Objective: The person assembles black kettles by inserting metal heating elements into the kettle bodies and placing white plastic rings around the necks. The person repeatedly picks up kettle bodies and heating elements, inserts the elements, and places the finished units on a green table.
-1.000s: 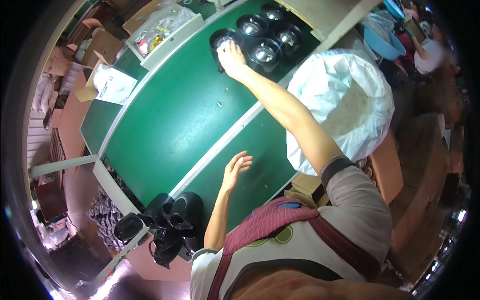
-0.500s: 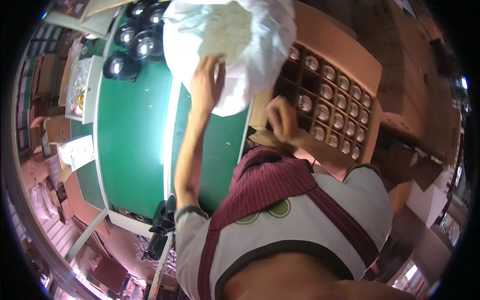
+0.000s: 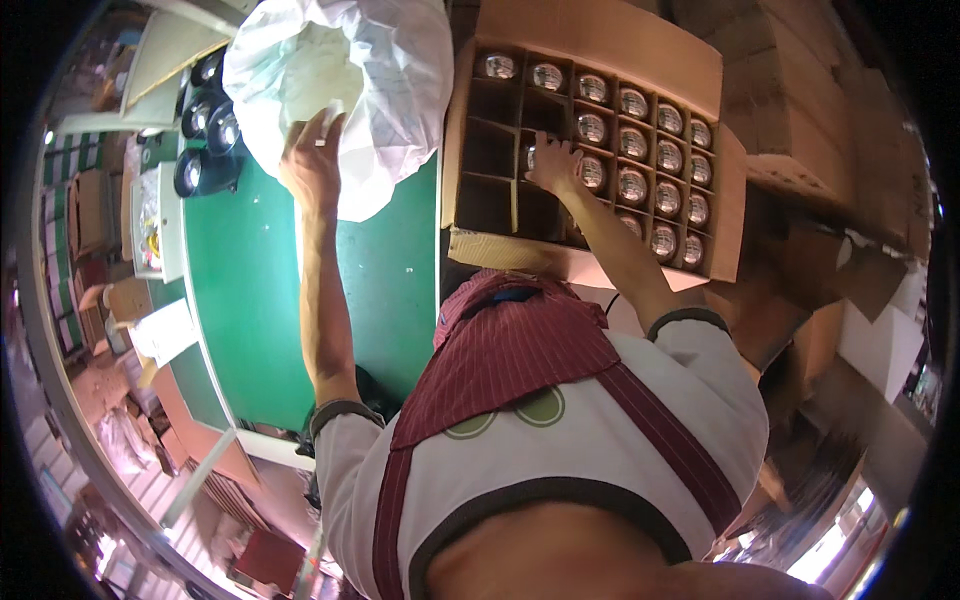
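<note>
My left hand is over the near edge of a white plastic bag, its fingers pinched round a small whitish piece. Pale contents fill the bag's mouth, too fine to make out. A white band circles one finger. To the right, my right hand reaches into a divided cardboard carton. Its fingers are curled on a shiny round glass-like piece in one compartment, which they partly hide. Similar shiny round pieces fill many other compartments.
The bag stands on a green-topped table with a pale edge. Several dark glossy round pieces lie at its far left. A white tray is beyond the left edge. Stacked cartons rise behind the divided one.
My right hand has gone from beside the carton's near left edge into its compartments. A whitish piece now shows in my left fingers, still at the bag. The whole view has shifted.
</note>
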Available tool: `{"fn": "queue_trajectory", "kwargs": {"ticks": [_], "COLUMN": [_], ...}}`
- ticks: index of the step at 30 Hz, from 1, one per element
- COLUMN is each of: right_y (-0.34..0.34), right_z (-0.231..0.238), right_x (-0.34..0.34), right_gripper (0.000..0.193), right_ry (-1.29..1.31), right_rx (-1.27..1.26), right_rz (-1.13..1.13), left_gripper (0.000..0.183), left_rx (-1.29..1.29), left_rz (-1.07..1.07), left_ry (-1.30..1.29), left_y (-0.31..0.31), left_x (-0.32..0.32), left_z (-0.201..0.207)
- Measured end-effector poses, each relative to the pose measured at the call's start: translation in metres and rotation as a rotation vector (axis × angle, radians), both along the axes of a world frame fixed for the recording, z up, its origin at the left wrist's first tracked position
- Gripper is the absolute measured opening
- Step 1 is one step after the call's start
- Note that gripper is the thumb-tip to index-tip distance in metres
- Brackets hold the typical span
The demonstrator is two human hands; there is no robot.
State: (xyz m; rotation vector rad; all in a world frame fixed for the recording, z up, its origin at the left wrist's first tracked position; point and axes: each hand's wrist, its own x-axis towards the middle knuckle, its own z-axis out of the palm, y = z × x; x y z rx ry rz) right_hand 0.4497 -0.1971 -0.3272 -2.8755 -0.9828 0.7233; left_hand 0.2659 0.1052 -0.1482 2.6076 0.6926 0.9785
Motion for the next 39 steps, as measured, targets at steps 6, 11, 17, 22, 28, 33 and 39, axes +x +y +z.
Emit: {"fn": "queue_trajectory", "kwargs": {"ticks": [6, 11, 17, 22, 28, 33, 39], "right_y": [-0.021, -0.038, 0.008, 0.027, 0.029, 0.050, 0.085], "right_z": [0.045, 0.149, 0.143, 0.138, 0.116, 0.157, 0.160], "right_x": [-0.003, -0.041, -0.093, -0.121, -0.152, -0.157, -0.163], "right_gripper": [0.087, 0.063, 0.057, 0.048, 0.043, 0.052, 0.084], "right_ry": [-0.090, 0.642, 1.601, 1.917, 1.093, 1.817, 1.278], "right_rx": [0.400, 1.171, 0.977, 0.850, 1.082, 0.982, 0.841], "right_rz": [0.037, -0.260, -0.397, -0.333, 0.560, -0.016, 0.393], "left_gripper": [0.023, 0.037, 0.029, 0.026, 0.028, 0.031, 0.058], "left_rx": [-1.025, -1.440, -1.265, -1.139, -1.087, -0.774, -1.068], "left_rz": [0.013, -0.031, 0.105, 0.280, 0.330, 0.369, 0.380], "left_ry": [-0.218, -0.523, -0.576, -0.637, -0.755, -0.508, -0.659], "left_y": [-0.081, -0.146, -0.172, -0.192, -0.212, -0.199, -0.191], "left_x": [-0.082, -0.120, -0.133, -0.164, -0.190, -0.195, -0.190], "left_z": [-0.006, 0.002, 0.007, 0.019, 0.007, 0.024, 0.027]}}
